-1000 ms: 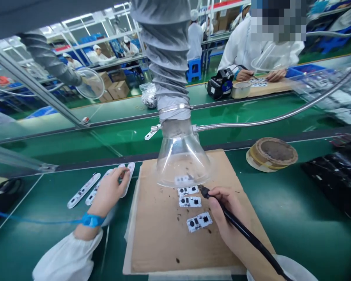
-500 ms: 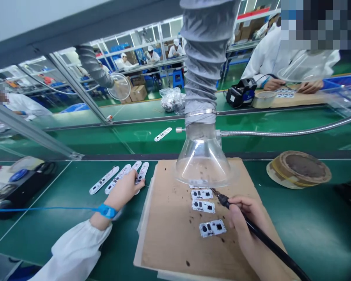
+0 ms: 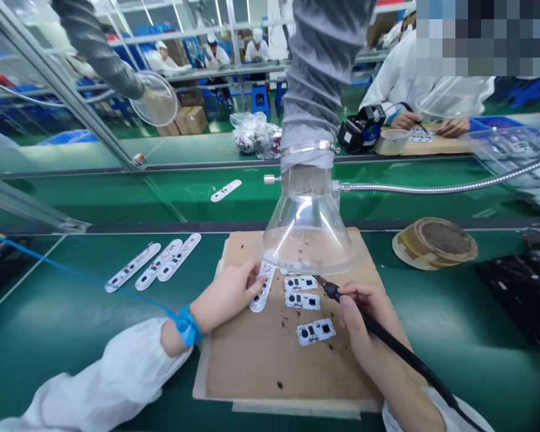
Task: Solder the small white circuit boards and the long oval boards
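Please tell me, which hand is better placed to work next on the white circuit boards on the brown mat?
Probably the right hand: it holds the black soldering iron, with the tip right by the top board. The left hand rests on a white strip board, further away.

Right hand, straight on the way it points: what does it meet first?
From the right hand, the soldering iron leads; its tip would probably meet the rim of the clear hood first, though depth is unclear and the top board may come first.

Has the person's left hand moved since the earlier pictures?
Yes: the left hand has moved rightward, from over the green bench onto the edge of the brown work board, its fingers now on a white circuit strip.
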Motion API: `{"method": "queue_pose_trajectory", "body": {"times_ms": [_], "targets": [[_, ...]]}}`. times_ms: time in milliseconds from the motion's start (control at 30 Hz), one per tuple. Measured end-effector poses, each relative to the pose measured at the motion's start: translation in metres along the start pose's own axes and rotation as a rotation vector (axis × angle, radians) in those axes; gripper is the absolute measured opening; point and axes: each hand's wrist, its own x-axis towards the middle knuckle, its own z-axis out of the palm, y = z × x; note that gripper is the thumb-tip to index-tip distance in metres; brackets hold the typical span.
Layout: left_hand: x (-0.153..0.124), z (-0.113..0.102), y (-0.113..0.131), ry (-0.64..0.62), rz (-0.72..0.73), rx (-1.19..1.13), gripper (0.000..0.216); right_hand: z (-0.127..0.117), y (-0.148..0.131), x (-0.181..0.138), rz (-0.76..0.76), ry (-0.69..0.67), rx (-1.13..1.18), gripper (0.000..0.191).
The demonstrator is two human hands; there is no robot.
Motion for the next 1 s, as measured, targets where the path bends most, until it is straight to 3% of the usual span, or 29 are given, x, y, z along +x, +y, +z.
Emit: {"method": "queue_pose_trajectory", "body": {"times_ms": [133,233,333,467,633,800,1000], "targets": [[0.023,-0.018,-0.018,-0.153,0.145,-0.24,0.028,0.004,0.0,-0.002,-0.006,-0.026,0.016,0.01],[0.036,-0.026,-0.034,-0.098,0.207,-0.341,0.025,0.003,0.002,-0.005,-0.028,-0.046,-0.018,0.009],[0.04,-0.026,-0.044,-0.079,0.253,-0.24,0.024,0.002,0.006,-0.009,-0.025,-0.063,-0.051,0.006],[0.032,-0.019,-0.043,-0.121,0.295,-0.14,0.021,0.002,0.013,-0.012,-0.003,-0.046,-0.036,0.004],[0.018,-0.01,-0.026,-0.177,0.345,-0.263,0.025,0.001,0.015,-0.016,0.023,-0.031,0.003,0.007],[0.012,-0.011,-0.022,-0.286,0.289,-0.362,0.023,-0.003,0.016,-0.02,0.054,-0.009,-0.043,0.015],[0.023,-0.017,-0.038,-0.224,0.26,-0.588,0.025,0.0,0.016,-0.016,0.089,0.002,0.055,0.018]]}}
